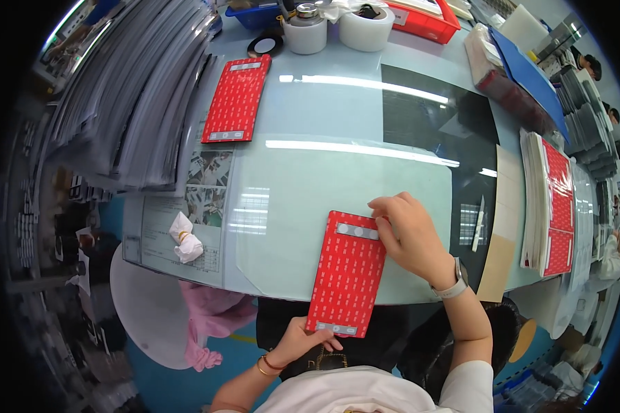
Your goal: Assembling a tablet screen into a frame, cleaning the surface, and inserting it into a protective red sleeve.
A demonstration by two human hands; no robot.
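A flat red rectangular panel [349, 282] with printed marks and a grey strip near each short end lies tilted across the front edge of the table, its lower end past the edge. My left hand [304, 342] grips that lower end, thumb on top. At the panel's upper right corner is my right hand [408, 234], thumb and forefinger bent close together. Anything pinched between them is too small to make out. A similar red panel [234, 100] rests farther back on the left. A crumpled white wad [185, 238] sits near the left front edge.
Tall stacks of clear sheets [127, 96] stand at the left. White rolls [305, 33], a black tape roll [265, 46] and a red bin [427, 20] line the back. On the right are a black mat [434, 103], a white-handled knife [478, 224] and stacked red sheets [556, 206].
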